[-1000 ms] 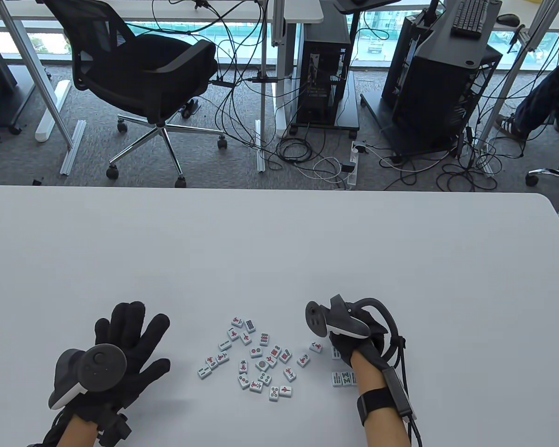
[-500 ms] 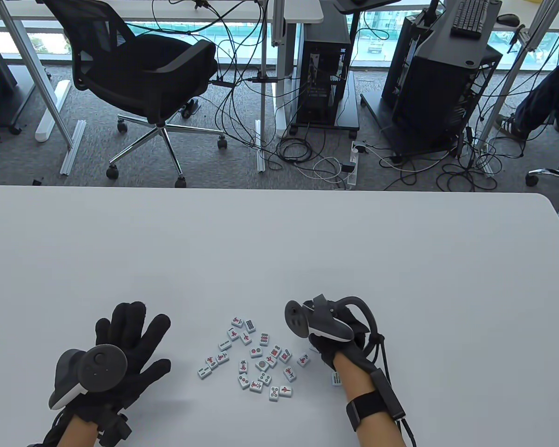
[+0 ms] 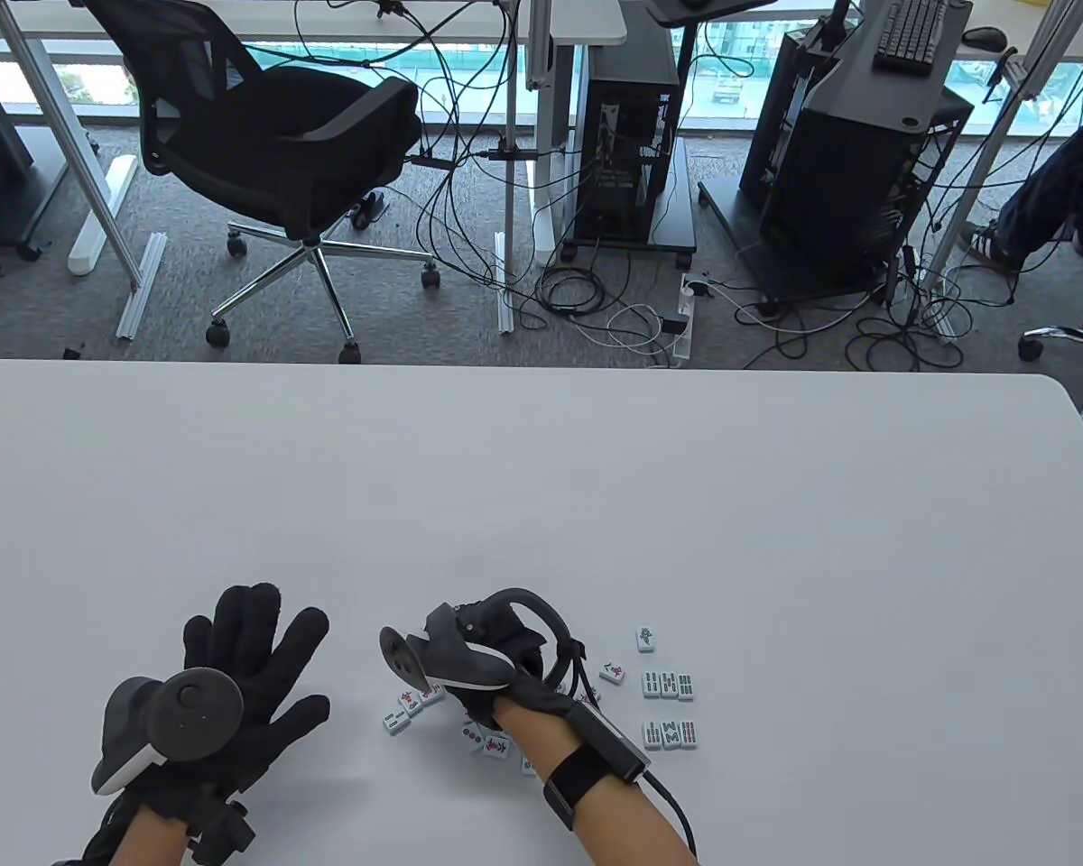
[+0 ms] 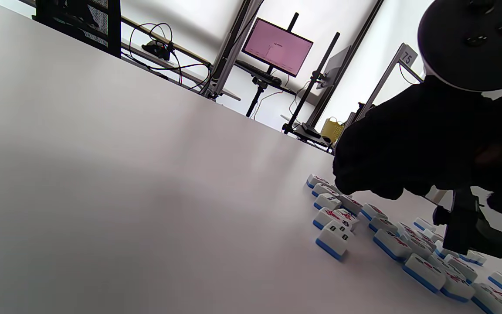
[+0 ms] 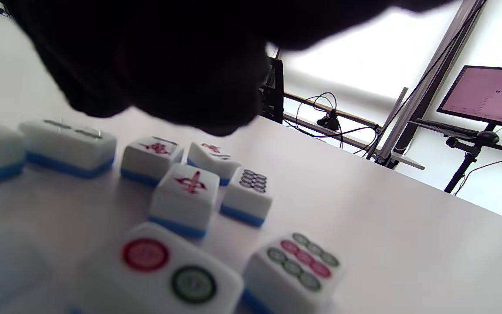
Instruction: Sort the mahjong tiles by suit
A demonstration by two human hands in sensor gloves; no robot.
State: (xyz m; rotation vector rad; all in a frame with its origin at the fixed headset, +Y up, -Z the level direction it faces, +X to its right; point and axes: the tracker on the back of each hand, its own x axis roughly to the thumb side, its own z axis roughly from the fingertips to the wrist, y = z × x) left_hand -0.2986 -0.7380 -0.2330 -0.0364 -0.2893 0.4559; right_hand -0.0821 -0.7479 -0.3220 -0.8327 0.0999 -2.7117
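White tiles [image 3: 496, 745] beneath right grip [image 3: 492, 645]

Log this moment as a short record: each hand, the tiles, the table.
left hand: flat on the table, fingers spread, holding nothing
right hand: over the loose tiles; grip hidden
loose tiles: face-up jumble, partly covered by the right hand
sorted tiles: two neat rows of green-marked tiles to the right of the jumble
single tile: just beyond the rows
table: white
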